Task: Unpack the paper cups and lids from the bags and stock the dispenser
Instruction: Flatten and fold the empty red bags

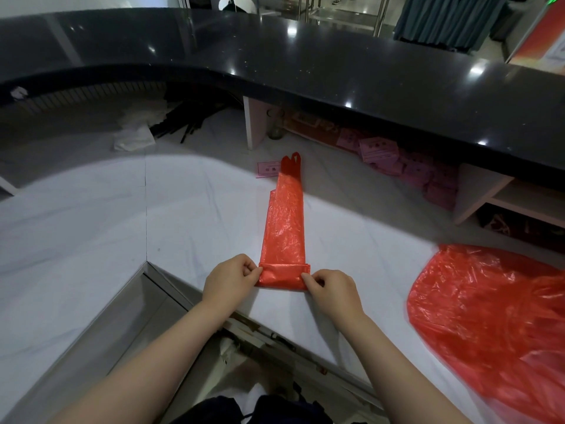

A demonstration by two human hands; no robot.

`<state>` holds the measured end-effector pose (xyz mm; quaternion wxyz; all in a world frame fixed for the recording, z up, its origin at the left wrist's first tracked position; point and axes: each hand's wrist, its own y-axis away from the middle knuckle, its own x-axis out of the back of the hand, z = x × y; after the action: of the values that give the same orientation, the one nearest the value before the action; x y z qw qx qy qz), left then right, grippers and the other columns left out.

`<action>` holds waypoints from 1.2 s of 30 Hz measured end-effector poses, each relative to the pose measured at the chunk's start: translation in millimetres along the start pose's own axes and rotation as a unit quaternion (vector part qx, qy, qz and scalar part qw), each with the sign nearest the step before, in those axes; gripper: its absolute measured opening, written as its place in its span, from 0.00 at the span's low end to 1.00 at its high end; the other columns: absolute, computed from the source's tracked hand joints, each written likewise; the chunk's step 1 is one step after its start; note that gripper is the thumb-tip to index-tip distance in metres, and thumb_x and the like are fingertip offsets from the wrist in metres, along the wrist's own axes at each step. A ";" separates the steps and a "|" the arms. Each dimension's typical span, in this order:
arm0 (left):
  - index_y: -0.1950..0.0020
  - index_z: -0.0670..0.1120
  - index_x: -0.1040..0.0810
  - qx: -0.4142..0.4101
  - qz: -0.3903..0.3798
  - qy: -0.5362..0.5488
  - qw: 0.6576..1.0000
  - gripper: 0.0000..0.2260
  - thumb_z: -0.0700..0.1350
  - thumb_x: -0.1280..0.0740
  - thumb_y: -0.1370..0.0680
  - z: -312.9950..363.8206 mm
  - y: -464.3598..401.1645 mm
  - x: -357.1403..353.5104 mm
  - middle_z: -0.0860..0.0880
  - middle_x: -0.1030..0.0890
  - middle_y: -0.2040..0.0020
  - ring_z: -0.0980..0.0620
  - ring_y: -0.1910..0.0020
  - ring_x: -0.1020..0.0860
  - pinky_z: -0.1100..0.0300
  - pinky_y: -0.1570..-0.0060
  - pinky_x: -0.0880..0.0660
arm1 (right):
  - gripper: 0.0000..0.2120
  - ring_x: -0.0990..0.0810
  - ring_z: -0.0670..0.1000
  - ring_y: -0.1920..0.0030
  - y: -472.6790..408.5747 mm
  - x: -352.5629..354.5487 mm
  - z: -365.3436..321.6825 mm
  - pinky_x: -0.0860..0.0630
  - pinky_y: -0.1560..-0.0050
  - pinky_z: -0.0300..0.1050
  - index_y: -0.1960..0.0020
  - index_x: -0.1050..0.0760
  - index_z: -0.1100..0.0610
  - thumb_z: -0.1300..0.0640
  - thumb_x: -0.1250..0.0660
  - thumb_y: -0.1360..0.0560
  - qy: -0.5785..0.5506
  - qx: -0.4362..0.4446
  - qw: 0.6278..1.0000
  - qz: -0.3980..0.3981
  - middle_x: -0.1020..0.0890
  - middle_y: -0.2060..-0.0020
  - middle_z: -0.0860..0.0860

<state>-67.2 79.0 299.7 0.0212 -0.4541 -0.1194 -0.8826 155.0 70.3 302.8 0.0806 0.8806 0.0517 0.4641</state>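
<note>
A glossy black counter curves above the smooth white bench. At right a crinkled, translucent red bag lies spread flat, cut off by the frame edge. At centre a narrow folded red bag strip lies on the bench, its near end rolled; the left hand and right hand pinch that roll with curled fingers. Pink cards under the counter are blurred.

pink cards, print too blurred
</note>
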 end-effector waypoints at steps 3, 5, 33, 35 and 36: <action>0.59 0.55 0.25 0.001 0.000 -0.017 1.000 0.08 0.56 0.33 0.23 3.7 -3.0 2.1 0.58 0.21 0.63 0.59 0.61 0.24 0.60 0.65 0.31 | 0.22 0.21 0.52 0.64 -3.4 -0.7 -3.4 0.30 0.58 0.46 0.63 0.19 0.58 0.43 0.38 0.20 0.012 -0.023 1.000 -0.006 0.19 0.69 0.50; 0.58 0.54 0.25 -0.007 -0.004 -0.029 1.000 0.08 0.56 0.33 0.23 6.4 -3.7 2.9 0.57 0.21 0.63 0.59 0.61 0.24 0.60 0.66 0.32 | 0.22 0.21 0.53 0.64 -5.6 -0.1 -6.5 0.31 0.59 0.45 0.62 0.20 0.59 0.43 0.38 0.21 0.022 -0.037 0.999 -0.009 0.18 0.68 0.52; 0.50 0.54 0.22 -0.246 0.114 -0.059 0.961 0.04 0.47 0.30 0.23 -18.2 -3.5 -17.3 0.59 0.20 0.55 0.53 0.52 0.26 0.60 0.46 0.42 | 0.12 0.32 0.45 0.58 6.4 -17.0 7.2 0.36 0.55 0.41 0.42 0.20 0.50 0.47 0.33 0.22 0.055 0.118 0.982 0.136 0.28 0.58 0.42; 0.49 0.54 0.21 -0.264 0.127 -0.069 0.954 0.06 0.51 0.37 0.21 -21.8 -1.4 -16.0 0.59 0.19 0.57 0.54 0.54 0.25 0.60 0.46 0.40 | 0.14 0.31 0.46 0.57 5.6 -16.3 10.9 0.36 0.54 0.41 0.40 0.21 0.49 0.46 0.35 0.21 0.066 0.118 0.983 0.121 0.25 0.57 0.44; 0.48 0.54 0.21 -0.275 0.129 -0.074 0.950 0.10 0.53 0.40 0.21 -24.6 0.2 -15.6 0.59 0.18 0.56 0.54 0.54 0.24 0.59 0.45 0.39 | 0.15 0.30 0.46 0.55 5.7 -15.5 12.7 0.35 0.53 0.42 0.38 0.21 0.48 0.44 0.36 0.21 0.071 0.118 0.984 0.110 0.24 0.55 0.44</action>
<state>-77.7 72.1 273.4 0.0006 -0.5176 0.1860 -0.8352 156.8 61.0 284.3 -0.0794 0.8493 0.0150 0.5217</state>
